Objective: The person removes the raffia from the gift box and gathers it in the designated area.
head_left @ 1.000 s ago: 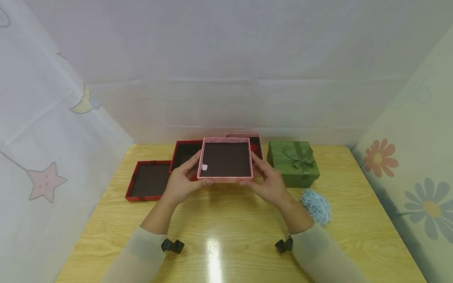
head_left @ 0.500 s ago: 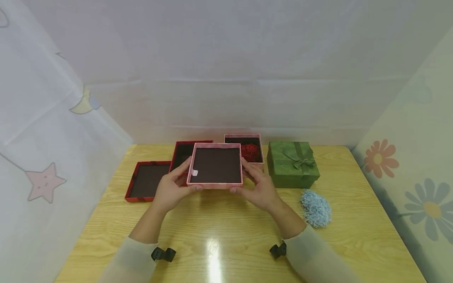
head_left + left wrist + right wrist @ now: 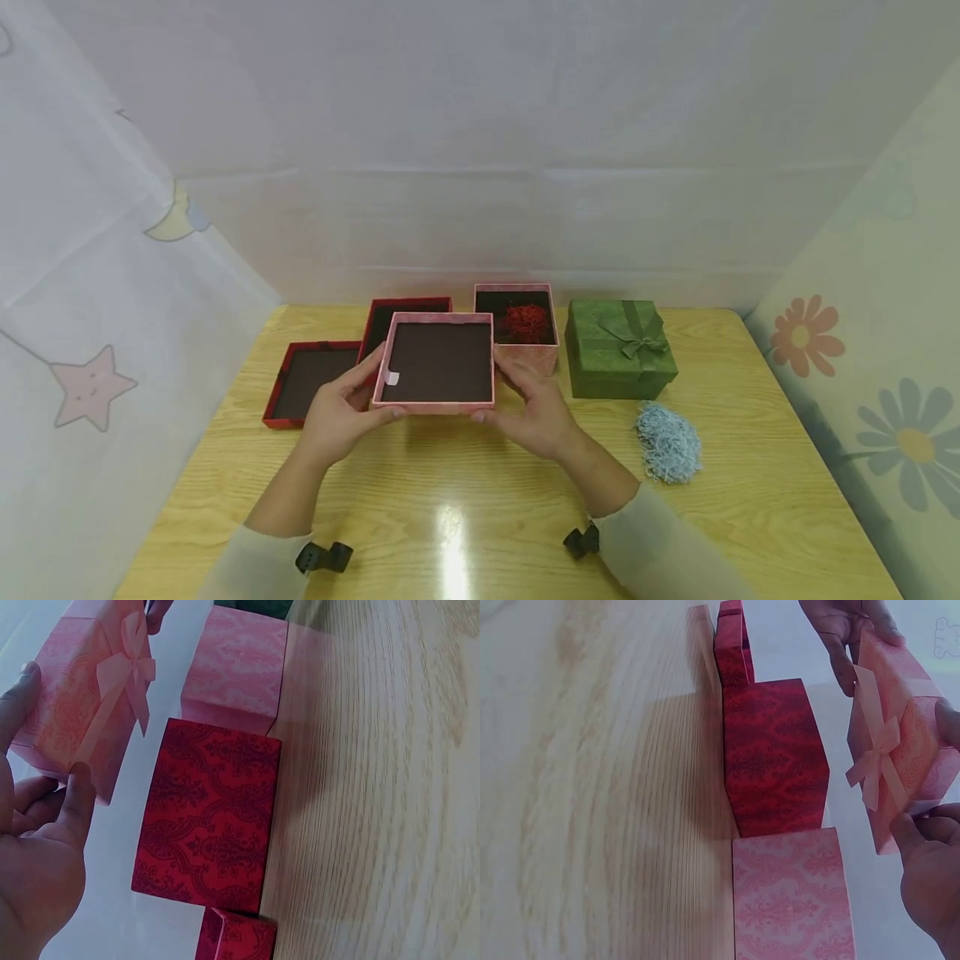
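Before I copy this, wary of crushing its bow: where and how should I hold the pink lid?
I'd grip the pink gift-box lid by its walls, from left and right, as the left hand and right hand do: its hollow faces the person, its ribbon bow is on the outer face.

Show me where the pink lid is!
In the head view, the pink lid is left of centre, held between the left fingers and right fingers, partly hiding the red box.
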Demonstrator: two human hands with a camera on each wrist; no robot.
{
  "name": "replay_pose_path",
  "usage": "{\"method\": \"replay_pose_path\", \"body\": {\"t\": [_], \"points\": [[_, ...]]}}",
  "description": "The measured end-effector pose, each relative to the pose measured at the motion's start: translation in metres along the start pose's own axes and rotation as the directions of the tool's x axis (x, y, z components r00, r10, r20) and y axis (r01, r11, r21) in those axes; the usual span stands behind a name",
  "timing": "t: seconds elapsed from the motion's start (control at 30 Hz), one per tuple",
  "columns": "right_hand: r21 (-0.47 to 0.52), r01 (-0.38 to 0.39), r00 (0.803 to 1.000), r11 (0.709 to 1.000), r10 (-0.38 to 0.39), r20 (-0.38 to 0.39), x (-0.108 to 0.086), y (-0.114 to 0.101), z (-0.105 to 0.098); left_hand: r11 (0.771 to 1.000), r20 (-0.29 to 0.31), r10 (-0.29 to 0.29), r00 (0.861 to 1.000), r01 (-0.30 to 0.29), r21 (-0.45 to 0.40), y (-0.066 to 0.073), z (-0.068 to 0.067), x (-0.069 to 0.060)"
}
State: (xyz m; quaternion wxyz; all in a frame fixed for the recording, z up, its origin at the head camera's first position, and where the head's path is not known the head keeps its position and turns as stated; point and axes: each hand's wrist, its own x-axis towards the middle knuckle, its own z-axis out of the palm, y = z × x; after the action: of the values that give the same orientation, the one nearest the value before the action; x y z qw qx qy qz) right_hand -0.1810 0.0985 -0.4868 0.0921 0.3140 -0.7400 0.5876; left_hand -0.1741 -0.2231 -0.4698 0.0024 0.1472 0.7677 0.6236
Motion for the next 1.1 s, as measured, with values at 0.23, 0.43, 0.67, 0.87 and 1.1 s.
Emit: {"method": "replay_pose_path", "body": {"t": [0.23,0.43,0.67,0.87,1.1], "points": [[-0.066,0.011,0.999,0.998,-0.008,0.035,-0.001,-0.003,0.007,1.0,0.021,0.018,1.0,-0.018,0.011,0.001,-0.01,-0.01],[-0.16,0.014,0.998,0.987,-0.005,0.057,-0.002,-0.01,0.014,1.0,0.022,0.012,1.0,-0.013,0.012,0.002,-0.02,-0.02],[-0.229,-0.023,0.997,0.973,0.039,0.065,-0.006,-0.015,0.026,1.0,0.023,-0.026,0.999,0.026,0.003,-0.002,-0.028,-0.031],[-0.229,-0.07,0.991,0.971,0.094,0.093,-0.01,-0.018,0.036,0.999,0.008,-0.017,1.0,0.016,0.046,-0.005,-0.034,-0.045],[-0.222,-0.083,0.984,0.972,0.115,0.137,-0.015,-0.018,0.049,0.997,-0.008,-0.055,0.998,0.056,0.049,-0.009,-0.041,-0.063]]}}
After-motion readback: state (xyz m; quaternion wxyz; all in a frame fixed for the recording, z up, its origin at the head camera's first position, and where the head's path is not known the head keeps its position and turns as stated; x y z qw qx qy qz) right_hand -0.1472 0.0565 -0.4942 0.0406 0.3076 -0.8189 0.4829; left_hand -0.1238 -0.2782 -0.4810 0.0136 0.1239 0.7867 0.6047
